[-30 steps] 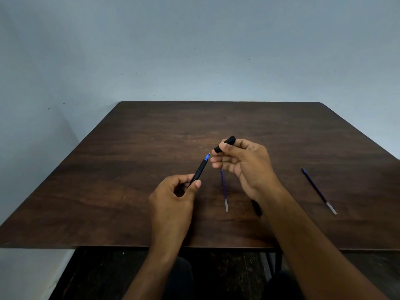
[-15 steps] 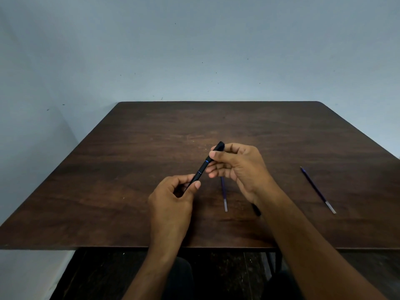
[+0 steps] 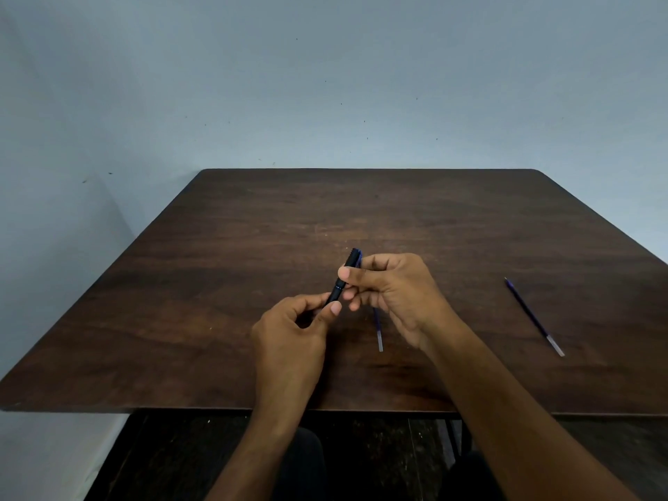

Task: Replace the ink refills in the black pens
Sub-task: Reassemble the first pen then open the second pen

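Head view: pen (image 3: 343, 276), held above mid-worktop (image 3: 224, 269), now has its cap seated over the blue tip exposed a second ago, so reassembly looks nearly complete. Long axis runs toward the far edge, tilted right. Left hand (image 3: 289, 341) fingers pinch the barrel; right hand (image 3: 390, 291) fingers clamp the cap. Two refills (image 3: 377, 329) (image 3: 534, 316) lie rightward.

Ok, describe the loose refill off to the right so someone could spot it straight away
Start at the dark wooden table and look right of both hands. The refill lies there alone, slanted, with its clear end nearest. The other refill lies partly under the right hand.
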`<state>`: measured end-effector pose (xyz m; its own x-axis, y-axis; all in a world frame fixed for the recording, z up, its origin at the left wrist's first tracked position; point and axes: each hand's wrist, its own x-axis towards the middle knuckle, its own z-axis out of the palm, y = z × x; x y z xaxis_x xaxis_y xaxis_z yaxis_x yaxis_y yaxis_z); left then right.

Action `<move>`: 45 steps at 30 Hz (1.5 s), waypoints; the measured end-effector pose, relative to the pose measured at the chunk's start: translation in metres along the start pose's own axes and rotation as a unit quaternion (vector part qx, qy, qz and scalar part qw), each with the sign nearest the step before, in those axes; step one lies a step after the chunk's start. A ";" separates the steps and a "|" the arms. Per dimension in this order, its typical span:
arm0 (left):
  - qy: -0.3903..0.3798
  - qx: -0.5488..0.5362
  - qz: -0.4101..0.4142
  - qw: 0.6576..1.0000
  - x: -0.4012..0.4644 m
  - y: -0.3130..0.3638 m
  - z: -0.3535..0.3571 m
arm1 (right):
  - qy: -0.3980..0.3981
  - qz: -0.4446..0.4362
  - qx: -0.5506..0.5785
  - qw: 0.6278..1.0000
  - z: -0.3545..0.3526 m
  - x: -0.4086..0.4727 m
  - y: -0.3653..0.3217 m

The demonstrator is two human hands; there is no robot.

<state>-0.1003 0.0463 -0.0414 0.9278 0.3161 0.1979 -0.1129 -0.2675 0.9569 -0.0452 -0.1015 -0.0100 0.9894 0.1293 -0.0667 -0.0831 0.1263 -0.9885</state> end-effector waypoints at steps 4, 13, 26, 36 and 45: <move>-0.005 -0.011 -0.012 1.000 0.001 -0.001 -0.001 | 0.003 -0.005 -0.027 1.000 0.003 -0.001 0.004; 0.013 0.020 0.025 0.999 0.003 -0.006 0.001 | 0.011 -0.026 -0.062 0.998 0.010 -0.002 0.004; 0.009 0.045 0.021 0.999 0.003 -0.004 0.001 | 0.026 -0.001 -0.060 0.998 0.014 -0.005 0.007; 0.042 0.103 0.052 0.992 -0.005 0.011 -0.004 | 0.072 0.034 -0.059 0.995 0.029 0.003 -0.006; 0.041 0.210 0.006 0.977 0.012 0.013 -0.027 | 0.060 0.036 -0.112 0.991 0.047 0.005 -0.009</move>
<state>-0.1004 0.0714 -0.0213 0.8934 0.3784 0.2422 0.0474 -0.6155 0.7867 -0.0455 -0.0559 0.0054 0.9900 0.0110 -0.1405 -0.1386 -0.1017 -0.9851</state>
